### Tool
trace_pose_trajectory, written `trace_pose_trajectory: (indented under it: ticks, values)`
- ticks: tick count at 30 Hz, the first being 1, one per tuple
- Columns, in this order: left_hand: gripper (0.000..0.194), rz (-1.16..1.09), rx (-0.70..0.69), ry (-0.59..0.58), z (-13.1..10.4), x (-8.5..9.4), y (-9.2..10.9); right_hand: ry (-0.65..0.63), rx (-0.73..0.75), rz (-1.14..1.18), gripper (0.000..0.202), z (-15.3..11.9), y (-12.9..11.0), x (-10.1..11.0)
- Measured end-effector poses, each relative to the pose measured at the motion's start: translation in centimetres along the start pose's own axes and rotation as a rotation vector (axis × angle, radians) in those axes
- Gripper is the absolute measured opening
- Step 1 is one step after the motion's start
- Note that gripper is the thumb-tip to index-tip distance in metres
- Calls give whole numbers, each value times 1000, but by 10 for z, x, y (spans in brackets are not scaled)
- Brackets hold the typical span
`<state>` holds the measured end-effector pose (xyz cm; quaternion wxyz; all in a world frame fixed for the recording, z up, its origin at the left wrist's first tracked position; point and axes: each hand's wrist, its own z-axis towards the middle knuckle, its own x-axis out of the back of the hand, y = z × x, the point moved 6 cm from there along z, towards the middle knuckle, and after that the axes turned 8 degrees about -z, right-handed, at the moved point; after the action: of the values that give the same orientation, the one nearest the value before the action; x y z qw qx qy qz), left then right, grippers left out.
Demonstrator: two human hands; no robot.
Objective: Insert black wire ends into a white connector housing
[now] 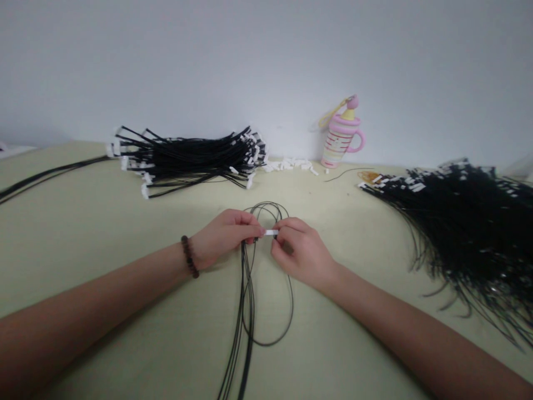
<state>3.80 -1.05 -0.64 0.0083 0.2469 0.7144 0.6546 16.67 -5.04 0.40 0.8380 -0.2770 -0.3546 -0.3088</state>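
Note:
At the middle of the table, a small white connector [271,232] spans the gap between my two hands. My left hand [231,233], with a beaded bracelet on the wrist, pinches its left end. The fingertips of my right hand [300,249] are closed at its right end, by a black wire. Several thin black wires [245,311] hang down from my left hand toward the near table edge. One wire [291,311] makes a wide loop below my hands, and smaller loops rise just behind them. My fingers hide the wire ends.
A bundle of black cables [187,153] with white ends lies at the back left. Small white pieces [289,164] are scattered beside it. Further right stand a pink striped cup-shaped thing [338,139] and orange bands [368,176]. A large heap of black wires [470,222] covers the right side.

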Motion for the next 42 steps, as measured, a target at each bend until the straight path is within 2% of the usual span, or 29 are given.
trace_pose_trajectory:
  ticks: [42]
  values:
    - [20,-3,-23,-12,0,0,0,-28,-7,-5,13,1,1,-2]
